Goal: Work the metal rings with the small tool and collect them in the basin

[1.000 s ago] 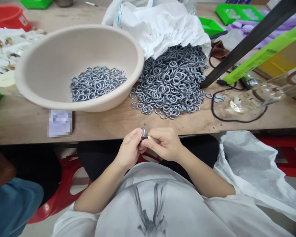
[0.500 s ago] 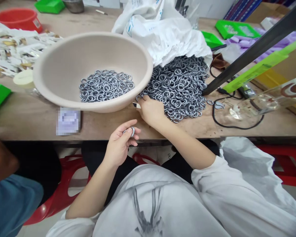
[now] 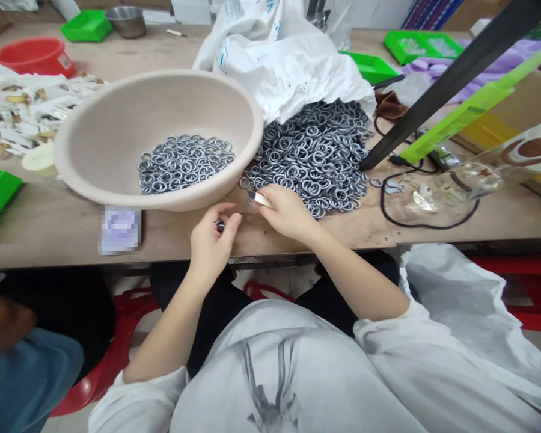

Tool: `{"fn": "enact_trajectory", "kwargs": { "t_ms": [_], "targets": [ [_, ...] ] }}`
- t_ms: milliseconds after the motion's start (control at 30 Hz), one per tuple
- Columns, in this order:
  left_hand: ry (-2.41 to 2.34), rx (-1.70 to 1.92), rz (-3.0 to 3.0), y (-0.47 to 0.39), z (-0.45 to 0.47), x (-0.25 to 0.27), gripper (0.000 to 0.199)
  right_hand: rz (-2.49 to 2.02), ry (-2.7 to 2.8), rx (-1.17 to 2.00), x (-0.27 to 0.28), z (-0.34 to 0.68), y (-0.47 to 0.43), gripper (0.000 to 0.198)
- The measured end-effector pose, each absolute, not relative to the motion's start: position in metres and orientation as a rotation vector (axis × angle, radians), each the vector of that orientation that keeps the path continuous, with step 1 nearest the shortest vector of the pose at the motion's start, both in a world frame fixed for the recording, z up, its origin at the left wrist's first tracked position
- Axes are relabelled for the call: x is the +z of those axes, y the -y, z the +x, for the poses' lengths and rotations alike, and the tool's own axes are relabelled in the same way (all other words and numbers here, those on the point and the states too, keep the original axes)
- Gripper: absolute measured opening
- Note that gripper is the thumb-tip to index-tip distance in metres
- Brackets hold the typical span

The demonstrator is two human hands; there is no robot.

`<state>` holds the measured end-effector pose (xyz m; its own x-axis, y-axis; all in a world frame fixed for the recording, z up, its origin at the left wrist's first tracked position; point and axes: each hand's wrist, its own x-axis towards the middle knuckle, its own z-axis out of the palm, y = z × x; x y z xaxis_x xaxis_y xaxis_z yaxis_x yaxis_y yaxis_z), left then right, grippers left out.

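Grey rings [image 3: 315, 156] lie heaped on a wooden table [image 3: 174, 234], the broadest thing in view, whose near edge runs in front of the beige basin [image 3: 157, 114]. That basin comes next: wide, standing on the table, with a smaller share of the rings loose on its floor, toward its near right side. Behind the basin and to its right slumps a white sack [image 3: 293, 66], with the larger heap of rings spread out from under it, close against the basin's right side. White parts [image 3: 22, 114] are piled to the left of the basin, and a red tub [image 3: 33, 59] stands behind them.

Both hands are in front of the basin, toward its right. The right hand [image 3: 288, 213], farther to the right and beside the heap, grips a small tool; whether its knuckles touch the heap, I cannot tell. The left hand [image 3: 211, 237], nearer the basin's middle, is loosely curled, thumb apart from the fingers. A pale purple packet [image 3: 119, 230], its print blurred, rests just before the basin. The gripped tool [image 3: 262, 199] has a pale handle and a dark tip that points toward the basin, near some stray rings. Smallest is a single ring [image 3: 219, 225] tucked inside the left hand's fingers, mostly hidden.
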<state>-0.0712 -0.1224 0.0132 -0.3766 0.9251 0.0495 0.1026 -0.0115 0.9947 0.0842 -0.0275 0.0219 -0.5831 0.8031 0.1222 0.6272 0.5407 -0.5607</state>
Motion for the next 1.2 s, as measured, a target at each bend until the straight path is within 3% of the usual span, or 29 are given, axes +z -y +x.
{"fn": "enact_trajectory", "kwargs": {
  "t_ms": [100,167,367,533,800,1200],
  "targets": [
    [-1.605,1.291,1.456,0.119,-0.063,0.013,0.017,-0.997,2.149,1.26,0.023,0.103,0.041,0.025],
    [-1.505,1.252,1.441,0.12,-0.051,0.011,0.019,-0.96,1.945,1.349,0.022,0.113,0.055,0.023],
    [-1.054,1.198,0.81,0.135,-0.01,0.008,0.042,-0.805,1.85,0.999,0.017,0.126,0.088,0.034],
    [-1.036,1.181,0.582,0.141,0.001,0.021,0.045,-0.888,1.802,1.123,0.012,0.129,0.089,0.047],
    [-1.062,1.238,0.476,0.145,-0.002,0.021,0.047,-0.863,2.241,0.567,0.013,0.137,0.106,0.046],
    [-0.981,1.129,0.53,0.154,-0.01,0.019,0.049,-0.923,2.241,0.604,0.011,0.135,0.098,0.043]
  ]
}}
